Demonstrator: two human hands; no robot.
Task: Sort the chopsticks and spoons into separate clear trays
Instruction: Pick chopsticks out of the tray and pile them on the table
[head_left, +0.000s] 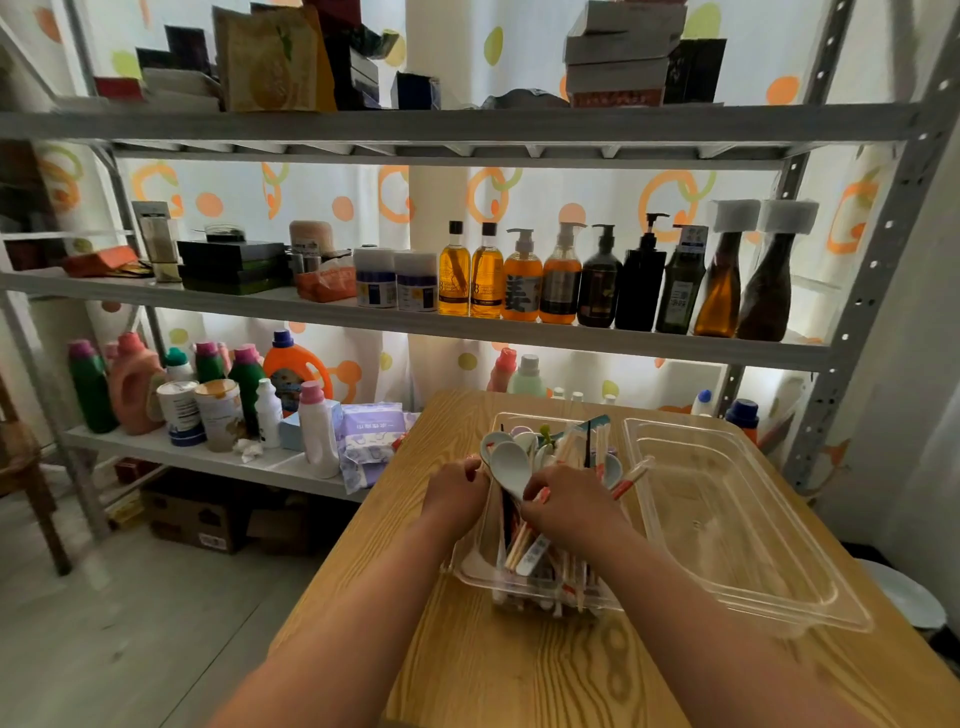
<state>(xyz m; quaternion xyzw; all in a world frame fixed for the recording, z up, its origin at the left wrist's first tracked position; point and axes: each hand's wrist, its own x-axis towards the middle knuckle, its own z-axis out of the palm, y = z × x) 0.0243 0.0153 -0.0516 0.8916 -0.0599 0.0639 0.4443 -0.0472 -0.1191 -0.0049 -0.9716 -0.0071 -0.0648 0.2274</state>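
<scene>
A clear tray (475, 569) in the middle of the wooden table (467, 670) is heaped with pale ceramic spoons (511, 467) and wrapped chopsticks (571, 447). My left hand (454, 496) is curled at the tray's left rim, near the spoons; what it holds is hidden. My right hand (569, 501) reaches into the pile, and its fingers pinch a bundle of chopsticks (519, 551) that run under the palm. A red-tipped chopstick (631, 478) sticks out toward the right. A second clear tray (727, 514) beside it on the right holds nothing.
A grey metal shelf rack (415, 317) stands behind the table with bottles (561, 280), detergent jugs (135, 384) and boxes. A cardboard box (192, 514) lies on the floor at the left. A chair (31, 467) is at the far left edge.
</scene>
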